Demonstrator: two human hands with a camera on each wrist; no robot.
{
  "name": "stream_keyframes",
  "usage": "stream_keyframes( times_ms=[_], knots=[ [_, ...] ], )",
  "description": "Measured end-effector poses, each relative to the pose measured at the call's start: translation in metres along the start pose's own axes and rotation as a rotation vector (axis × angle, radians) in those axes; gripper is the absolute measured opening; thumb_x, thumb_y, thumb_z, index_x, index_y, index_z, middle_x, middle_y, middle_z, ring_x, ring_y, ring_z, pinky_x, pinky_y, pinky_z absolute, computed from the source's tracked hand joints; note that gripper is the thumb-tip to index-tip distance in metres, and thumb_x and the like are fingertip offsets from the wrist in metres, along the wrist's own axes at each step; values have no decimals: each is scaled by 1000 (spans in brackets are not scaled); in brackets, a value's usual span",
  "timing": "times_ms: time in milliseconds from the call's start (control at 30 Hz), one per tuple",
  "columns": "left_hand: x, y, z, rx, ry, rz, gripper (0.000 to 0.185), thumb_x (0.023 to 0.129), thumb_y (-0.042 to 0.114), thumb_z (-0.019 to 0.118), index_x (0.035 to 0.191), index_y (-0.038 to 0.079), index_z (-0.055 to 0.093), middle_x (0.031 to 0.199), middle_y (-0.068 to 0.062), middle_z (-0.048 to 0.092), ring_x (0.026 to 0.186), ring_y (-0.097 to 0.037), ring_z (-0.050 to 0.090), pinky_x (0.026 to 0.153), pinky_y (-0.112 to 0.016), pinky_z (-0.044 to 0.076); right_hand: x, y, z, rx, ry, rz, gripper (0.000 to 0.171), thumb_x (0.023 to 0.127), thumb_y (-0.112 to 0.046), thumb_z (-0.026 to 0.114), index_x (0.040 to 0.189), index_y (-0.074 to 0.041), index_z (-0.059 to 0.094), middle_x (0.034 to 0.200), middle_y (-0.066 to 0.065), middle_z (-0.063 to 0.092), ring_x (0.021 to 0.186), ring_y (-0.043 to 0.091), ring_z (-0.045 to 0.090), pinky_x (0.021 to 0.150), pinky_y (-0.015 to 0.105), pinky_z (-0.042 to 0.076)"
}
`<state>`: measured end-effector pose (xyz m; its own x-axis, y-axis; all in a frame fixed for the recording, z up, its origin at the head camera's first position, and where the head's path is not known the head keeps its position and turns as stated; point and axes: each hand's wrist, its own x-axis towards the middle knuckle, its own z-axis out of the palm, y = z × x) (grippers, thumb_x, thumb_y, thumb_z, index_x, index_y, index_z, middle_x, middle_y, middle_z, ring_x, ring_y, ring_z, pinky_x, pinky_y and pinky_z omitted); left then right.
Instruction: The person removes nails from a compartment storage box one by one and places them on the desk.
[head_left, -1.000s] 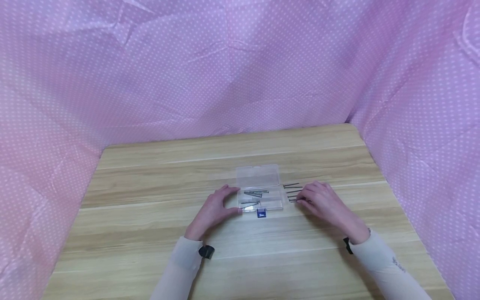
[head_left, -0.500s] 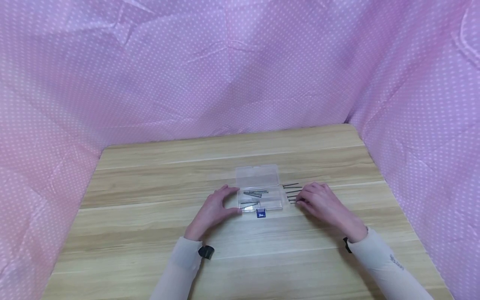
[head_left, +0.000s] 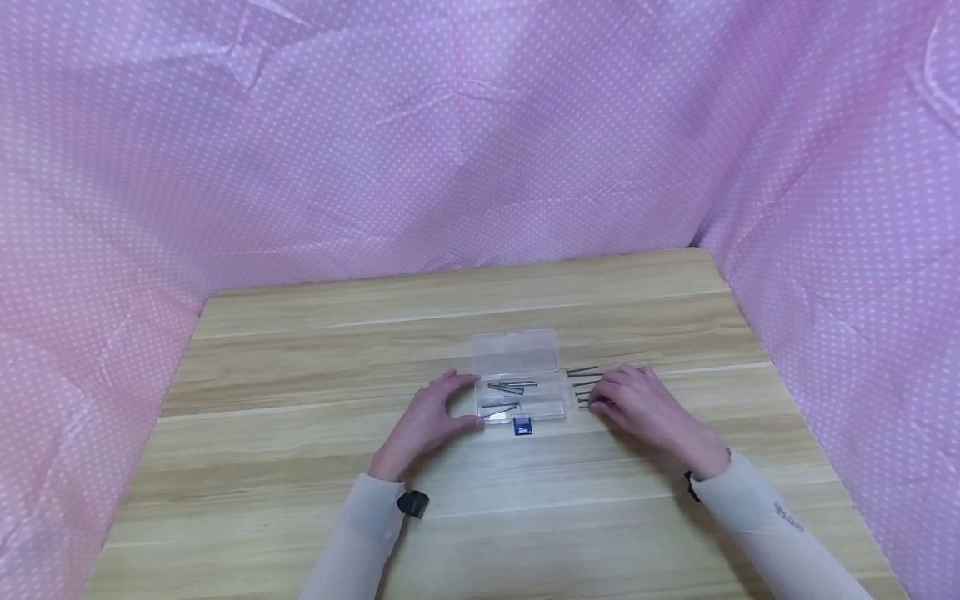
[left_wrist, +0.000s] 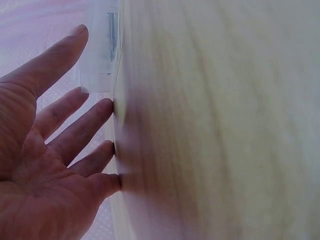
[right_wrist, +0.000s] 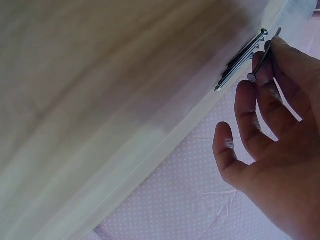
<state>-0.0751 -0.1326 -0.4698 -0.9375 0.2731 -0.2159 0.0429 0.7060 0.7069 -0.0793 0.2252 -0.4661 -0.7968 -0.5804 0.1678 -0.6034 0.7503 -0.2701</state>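
A clear plastic box [head_left: 556, 407] with a blue latch [head_left: 522, 427] lies on the table, its lid [head_left: 515, 353] folded back. Several nails [head_left: 507, 389] lie inside, in a back and a front group. My left hand [head_left: 423, 419] spans the box's left end, thumb at the front corner and index finger at the back; its other fingertips rest on the tabletop in the left wrist view. To the right of the box, my right hand [head_left: 639, 406] pinches a nail [right_wrist: 263, 59] between thumb and fingers, head toward the palm side. More nails [right_wrist: 243, 59] lie in a row beside it.
The wooden table [head_left: 300, 367] carries the box near its middle. Pink dotted cloth [head_left: 450, 150] hangs behind it and along both sides. A black wrist strap piece [head_left: 412, 503] shows at the left cuff.
My right hand has shifted slightly left toward the box. The left hand, the box and the nails inside it stay as they were.
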Motion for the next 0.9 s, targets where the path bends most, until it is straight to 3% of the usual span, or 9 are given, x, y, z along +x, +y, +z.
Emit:
stream_keyframes(
  times_ms=[567,900],
  knots=[
    [0,2,-1,3,-5,-7,71,83,37,87,146,20,60,159,-14,45,151,-39,33,121,-61,27,1,4,6,-21,46,-54,9,87,-16,82,92,-17,75,95,-3,71,94,24,62,78,45,47],
    [0,2,-1,9,-8,-5,70,83,37,87,146,20,60,159,-14,45,151,-38,33,121,-62,26,3,4,4,-9,8,-26,8,88,-15,81,93,-16,75,97,0,72,97,26,63,81,47,47]
  ],
)
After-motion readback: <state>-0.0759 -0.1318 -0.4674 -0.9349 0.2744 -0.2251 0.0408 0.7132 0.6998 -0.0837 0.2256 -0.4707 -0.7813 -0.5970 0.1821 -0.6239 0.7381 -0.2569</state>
